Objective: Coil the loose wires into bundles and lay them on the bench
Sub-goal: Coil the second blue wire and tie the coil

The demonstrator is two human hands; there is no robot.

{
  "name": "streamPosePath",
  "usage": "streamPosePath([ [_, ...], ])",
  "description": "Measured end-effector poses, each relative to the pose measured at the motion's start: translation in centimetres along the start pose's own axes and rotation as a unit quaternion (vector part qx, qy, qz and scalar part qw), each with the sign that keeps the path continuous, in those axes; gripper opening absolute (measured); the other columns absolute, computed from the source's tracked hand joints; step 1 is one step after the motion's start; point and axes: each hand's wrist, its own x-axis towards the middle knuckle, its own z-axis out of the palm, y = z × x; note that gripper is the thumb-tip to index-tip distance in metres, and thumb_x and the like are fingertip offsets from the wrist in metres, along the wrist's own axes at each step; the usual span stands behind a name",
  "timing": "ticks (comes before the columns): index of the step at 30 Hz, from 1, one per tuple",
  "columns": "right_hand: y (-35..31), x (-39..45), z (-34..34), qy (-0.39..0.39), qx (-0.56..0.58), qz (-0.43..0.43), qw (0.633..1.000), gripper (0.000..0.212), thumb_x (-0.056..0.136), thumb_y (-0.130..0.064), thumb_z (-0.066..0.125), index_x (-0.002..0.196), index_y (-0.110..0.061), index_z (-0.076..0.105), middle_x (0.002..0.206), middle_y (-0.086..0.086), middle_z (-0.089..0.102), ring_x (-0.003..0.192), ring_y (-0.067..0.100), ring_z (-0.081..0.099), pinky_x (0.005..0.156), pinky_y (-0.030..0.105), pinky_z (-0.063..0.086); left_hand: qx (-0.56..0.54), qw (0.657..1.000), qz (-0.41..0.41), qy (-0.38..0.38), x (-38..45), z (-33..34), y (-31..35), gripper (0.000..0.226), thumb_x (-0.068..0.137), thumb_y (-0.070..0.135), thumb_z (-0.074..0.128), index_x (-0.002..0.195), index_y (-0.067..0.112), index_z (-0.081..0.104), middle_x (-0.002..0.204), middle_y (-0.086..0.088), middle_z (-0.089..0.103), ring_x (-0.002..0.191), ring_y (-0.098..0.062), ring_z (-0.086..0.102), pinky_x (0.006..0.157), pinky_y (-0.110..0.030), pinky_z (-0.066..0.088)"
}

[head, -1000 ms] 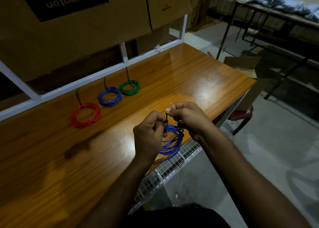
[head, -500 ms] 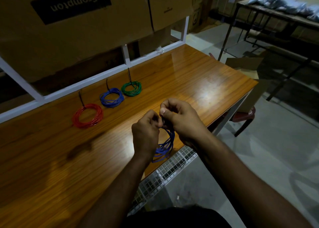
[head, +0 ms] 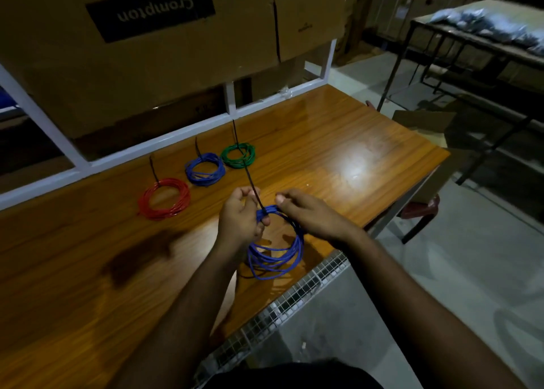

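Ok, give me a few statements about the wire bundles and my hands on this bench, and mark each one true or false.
1. Three tied bundles lie on the bench: red bundle, blue bundle, green bundle. True.
2. The bundle held in the hands is green. False: the held coil is blue.
3. The left hand grips the held coil where a black cable tie wraps it. True.
4. The red bundle lies between the blue and green ones. False: the blue one is in the middle.
5. The right hand rests flat on the bench, away from the coil. False: it pinches the coil's top.
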Motion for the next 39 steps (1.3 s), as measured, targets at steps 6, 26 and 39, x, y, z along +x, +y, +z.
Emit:
streamPosePath([
  [6,0.8,1.0,3.2,0.048,0.101,-0.045,0.993,0.032,0.108,-0.028,0.040,0.091,-0.009,0.059,0.068,0.001,0.061,0.057,0.021,0.061,0.054,0.035,0.049,-0.135,0.986,-0.041,-0.085,1.0,-2.9,-0.7,0.019,0.104,0.031,0.044,0.117,0.017,0.043,0.074,-0.016,0.066,0.060,-0.022,0.059,0.054,-0.030,0.046],
  [26,4.1,9.3,2.7,0.200,0.057,-0.073,0.975,0.014,0.107,-0.028,0.042,0.117,-0.024,0.051,0.084,-0.002,0.072,0.060,0.006,0.062,0.058,0.026,0.047,-0.085,0.996,-0.015,-0.039,4.2,-2.1,-2.8,0.021,0.100,0.018,0.054,0.116,0.010,0.065,0.098,-0.006,0.076,0.085,-0.018,0.073,0.063,-0.029,0.058],
  [39,5.8,25.5,-9.8,0.057,0.040,-0.002,0.998,0.038,0.102,-0.016,0.053,0.139,-0.011,0.053,0.122,0.012,0.068,0.110,0.026,0.066,0.092,0.034,0.050,0.146,0.976,-0.047,0.158,18.9,7.0,-1.1,0.025,0.096,0.041,0.059,0.092,0.017,0.069,0.056,0.003,0.061,0.040,0.000,0.054,0.052,-0.021,0.044],
])
